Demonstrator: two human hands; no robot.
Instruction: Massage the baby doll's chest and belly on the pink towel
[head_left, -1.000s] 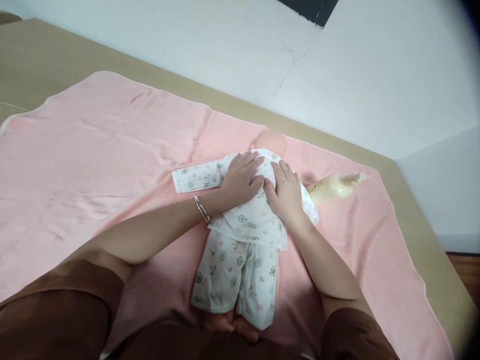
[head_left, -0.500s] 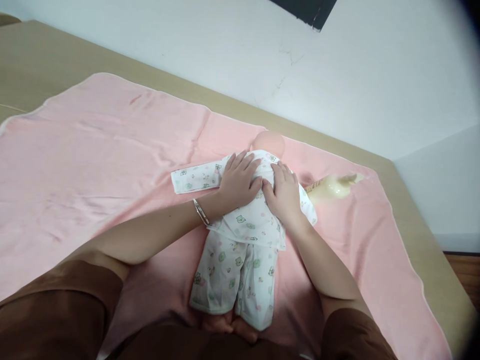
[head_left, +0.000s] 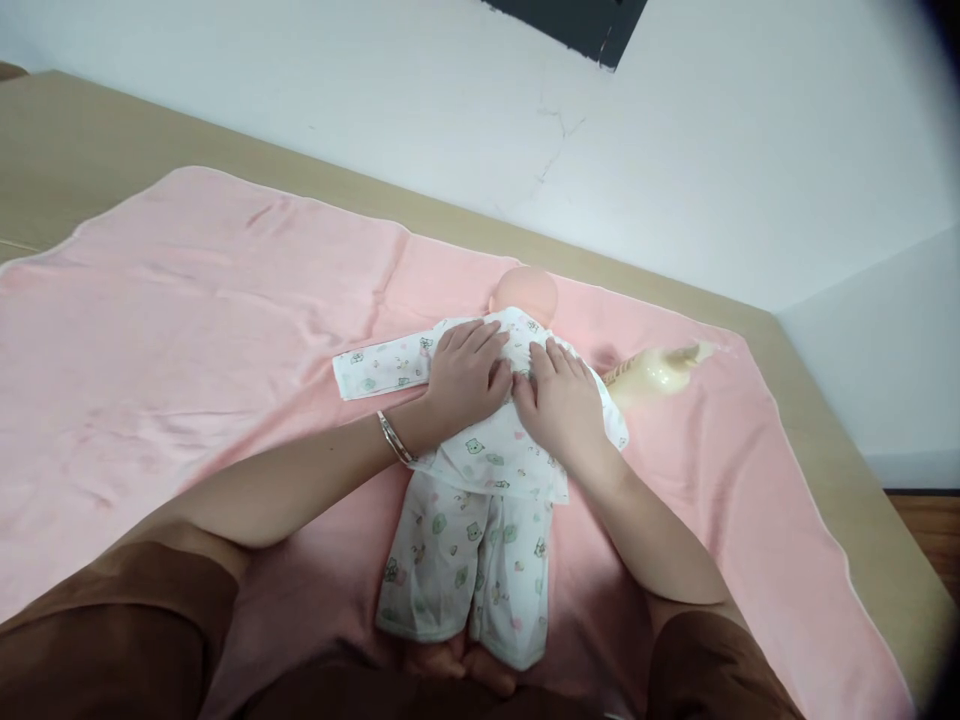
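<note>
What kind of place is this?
Perhaps an indoor playroom or classroom, but I can't be sure: a dressed doll lies on a pink blanket, spread over a pale brown table beside a white wall.

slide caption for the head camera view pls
Left hand and right hand rest on the printed white top of a doll lying on a pink blanket.
</note>
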